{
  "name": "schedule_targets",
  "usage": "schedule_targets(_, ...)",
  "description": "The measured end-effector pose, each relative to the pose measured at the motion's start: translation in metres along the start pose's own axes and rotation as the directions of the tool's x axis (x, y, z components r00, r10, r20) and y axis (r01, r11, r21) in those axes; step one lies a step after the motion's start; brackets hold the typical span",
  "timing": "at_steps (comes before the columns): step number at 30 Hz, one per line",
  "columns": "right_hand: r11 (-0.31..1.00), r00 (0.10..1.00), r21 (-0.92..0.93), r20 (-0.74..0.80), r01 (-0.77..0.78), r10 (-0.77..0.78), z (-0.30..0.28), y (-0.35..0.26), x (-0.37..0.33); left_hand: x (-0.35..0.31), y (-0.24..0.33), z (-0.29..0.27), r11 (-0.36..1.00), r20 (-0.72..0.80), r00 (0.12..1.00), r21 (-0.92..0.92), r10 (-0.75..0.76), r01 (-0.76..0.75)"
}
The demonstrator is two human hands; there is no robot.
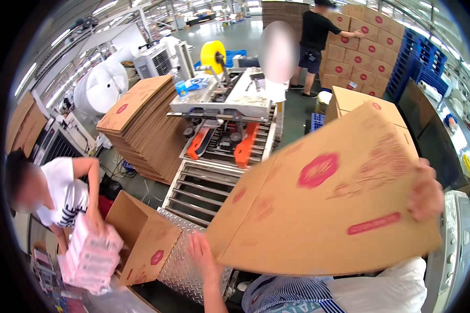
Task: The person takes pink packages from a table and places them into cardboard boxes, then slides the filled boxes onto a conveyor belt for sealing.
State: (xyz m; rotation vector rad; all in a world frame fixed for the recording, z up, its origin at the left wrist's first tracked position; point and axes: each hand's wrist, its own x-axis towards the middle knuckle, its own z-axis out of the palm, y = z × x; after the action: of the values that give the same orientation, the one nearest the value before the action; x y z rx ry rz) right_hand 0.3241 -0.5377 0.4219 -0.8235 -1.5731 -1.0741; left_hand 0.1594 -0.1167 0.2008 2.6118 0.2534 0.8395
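A large flat cardboard carton blank [292, 219] with red print is tilted up in front of me, its lower edge close to my body. My right hand [425, 190] is closed around its right edge. Beside its lower left corner is my left hand [203, 258], fingers stretched out and apart; whether the palm touches the board I cannot tell. Left of that hand, an open carton [149, 250] lies on its side by a diamond-plate metal table [180, 261]. A co-worker in a white shirt [62, 193] holds a stack of pink wrapped packs [91, 255] at its opening.
Ahead, a roller conveyor [201, 190] runs into a taping machine [235, 104] with orange side belts and a yellow tape roll [212, 56]. Folded cartons [141, 125] are piled left of it. Another person [316, 36] stands by stacked boxes [360, 52] near blue pallets [418, 60].
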Motion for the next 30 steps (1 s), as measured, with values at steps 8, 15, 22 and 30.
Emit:
schedule_targets(8, 0.265, 0.457, -0.820, 0.004, -0.508, 0.889, 0.219, 0.088, -0.148, -0.094, -0.076, -0.135, 0.840, -0.056, 0.968, 0.485, -0.246, 0.242)
schedule_targets(15, 0.699, 0.408, -0.566, 0.567, -0.437, 0.715, 0.443, 0.025, -0.200, -0.062, -0.136, -0.157, 0.843, 0.145, 0.887, 0.409, -0.438, 0.349)
schedule_targets(22, 0.796, 0.483, -0.329, 0.656, -0.509, 0.580, 0.422, 0.028, -0.198, -0.008, -0.204, -0.168, 0.723, 0.291, 0.715, 0.550, -0.636, 0.419)
schedule_targets(30, 0.469, -0.191, -0.476, 0.824, -0.744, 0.533, 0.322, 0.092, -0.120, -0.075, -0.260, -0.238, 0.493, 0.045, 0.521, 0.400, -0.852, 0.772)
